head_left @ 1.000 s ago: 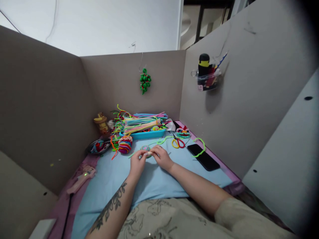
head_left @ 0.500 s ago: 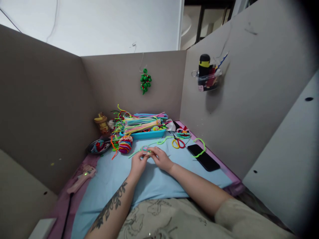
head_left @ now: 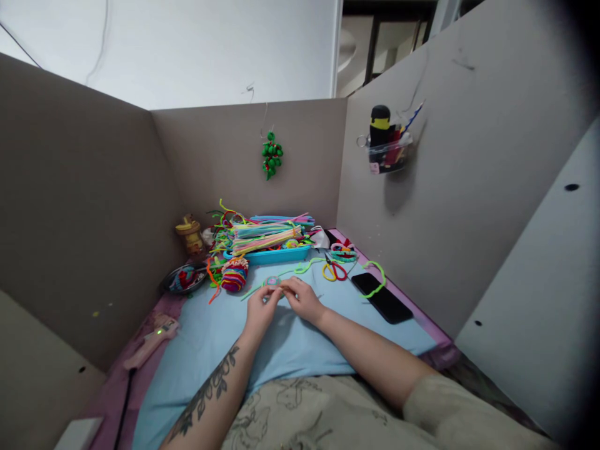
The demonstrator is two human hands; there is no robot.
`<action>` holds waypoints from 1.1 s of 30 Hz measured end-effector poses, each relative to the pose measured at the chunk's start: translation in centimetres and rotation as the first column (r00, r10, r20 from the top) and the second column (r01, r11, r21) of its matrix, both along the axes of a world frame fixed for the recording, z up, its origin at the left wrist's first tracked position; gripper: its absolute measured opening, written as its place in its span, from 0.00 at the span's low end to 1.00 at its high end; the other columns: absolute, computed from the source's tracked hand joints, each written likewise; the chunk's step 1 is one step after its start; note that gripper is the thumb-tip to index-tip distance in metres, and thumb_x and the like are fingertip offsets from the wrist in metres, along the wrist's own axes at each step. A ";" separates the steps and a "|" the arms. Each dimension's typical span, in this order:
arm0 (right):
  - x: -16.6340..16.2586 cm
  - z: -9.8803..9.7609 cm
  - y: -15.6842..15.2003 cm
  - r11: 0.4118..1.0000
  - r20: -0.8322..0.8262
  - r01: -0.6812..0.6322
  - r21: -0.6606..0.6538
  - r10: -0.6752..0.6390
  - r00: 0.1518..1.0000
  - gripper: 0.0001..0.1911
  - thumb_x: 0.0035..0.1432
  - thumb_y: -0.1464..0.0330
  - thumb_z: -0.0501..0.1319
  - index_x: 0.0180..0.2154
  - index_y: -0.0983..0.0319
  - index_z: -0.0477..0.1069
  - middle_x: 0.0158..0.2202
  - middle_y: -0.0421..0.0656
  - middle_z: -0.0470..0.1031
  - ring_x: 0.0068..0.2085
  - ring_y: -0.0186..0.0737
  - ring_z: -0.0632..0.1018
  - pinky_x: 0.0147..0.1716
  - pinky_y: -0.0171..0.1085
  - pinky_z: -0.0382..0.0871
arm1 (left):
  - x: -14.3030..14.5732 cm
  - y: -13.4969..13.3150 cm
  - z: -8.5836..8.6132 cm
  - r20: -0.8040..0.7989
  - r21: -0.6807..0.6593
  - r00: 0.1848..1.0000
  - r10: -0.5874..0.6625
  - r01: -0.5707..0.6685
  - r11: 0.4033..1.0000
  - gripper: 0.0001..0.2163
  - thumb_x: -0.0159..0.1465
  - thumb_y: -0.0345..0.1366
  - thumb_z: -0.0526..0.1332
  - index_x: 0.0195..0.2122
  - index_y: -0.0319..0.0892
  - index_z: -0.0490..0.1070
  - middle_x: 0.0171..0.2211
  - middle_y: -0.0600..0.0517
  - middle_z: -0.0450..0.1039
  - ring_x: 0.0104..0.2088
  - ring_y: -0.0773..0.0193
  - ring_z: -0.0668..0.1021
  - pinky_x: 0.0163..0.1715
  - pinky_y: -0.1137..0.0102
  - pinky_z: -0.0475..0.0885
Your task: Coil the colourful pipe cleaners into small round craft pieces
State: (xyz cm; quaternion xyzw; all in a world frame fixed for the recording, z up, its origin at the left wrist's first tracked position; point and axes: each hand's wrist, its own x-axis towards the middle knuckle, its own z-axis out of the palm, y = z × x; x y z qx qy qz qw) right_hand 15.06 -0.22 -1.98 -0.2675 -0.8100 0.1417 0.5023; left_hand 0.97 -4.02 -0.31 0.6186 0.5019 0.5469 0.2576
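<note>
Between my fingertips is a small round coil of pipe cleaner (head_left: 272, 281), pinkish in the middle with teal around it. A green end sticks out to its left, and a light green strand runs off to the right behind it. My left hand (head_left: 261, 306) pinches the coil's near edge with thumb and forefinger. Pressed close beside it, my right hand (head_left: 302, 300) is also closed on the coil at its right side. The fingers hide the coil's lower part. Left of the hands stands a striped multicoloured pipe-cleaner piece (head_left: 234, 275).
Behind lies a blue tray (head_left: 276, 256) under bundled pipe cleaners (head_left: 267, 237). To the right are scissors (head_left: 334, 270) and a phone (head_left: 382, 299) with a green pipe cleaner across it. A pink glue gun (head_left: 150, 344) and a dark bowl (head_left: 185, 278) are at left. Panels (head_left: 225, 162) enclose the table.
The coil's face shows more plainly above my fingers now. My hands have barely moved, and the whole view has shifted slightly.
</note>
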 end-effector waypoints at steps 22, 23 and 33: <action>-0.3 -0.3 0.0 0.991 -0.046 0.134 0.017 -0.133 0.990 0.09 0.60 0.72 0.51 0.39 0.61 0.68 0.33 0.45 0.71 0.38 0.40 0.71 0.39 0.39 0.66 | 0.0 0.1 -0.5 0.004 0.017 1.000 0.017 -0.018 1.000 0.09 0.55 0.38 0.59 0.28 0.38 0.76 0.28 0.49 0.77 0.31 0.61 0.76 0.34 0.70 0.68; -0.4 -0.3 -0.1 0.991 -0.045 0.136 0.015 -0.135 0.990 0.09 0.60 0.72 0.51 0.39 0.61 0.68 0.33 0.45 0.71 0.37 0.40 0.71 0.38 0.39 0.66 | 0.0 0.1 -0.5 0.014 0.010 1.000 0.012 -0.012 1.000 0.09 0.55 0.38 0.59 0.29 0.38 0.76 0.28 0.49 0.77 0.32 0.61 0.76 0.35 0.70 0.68; -0.2 -0.7 0.3 0.979 0.009 0.194 0.067 -0.195 0.981 0.07 0.59 0.71 0.54 0.36 0.60 0.70 0.32 0.43 0.71 0.36 0.39 0.71 0.37 0.37 0.65 | 0.0 0.5 -0.8 0.255 -0.092 0.965 -0.061 0.087 0.992 0.11 0.52 0.40 0.63 0.29 0.37 0.77 0.27 0.49 0.77 0.30 0.61 0.76 0.33 0.70 0.69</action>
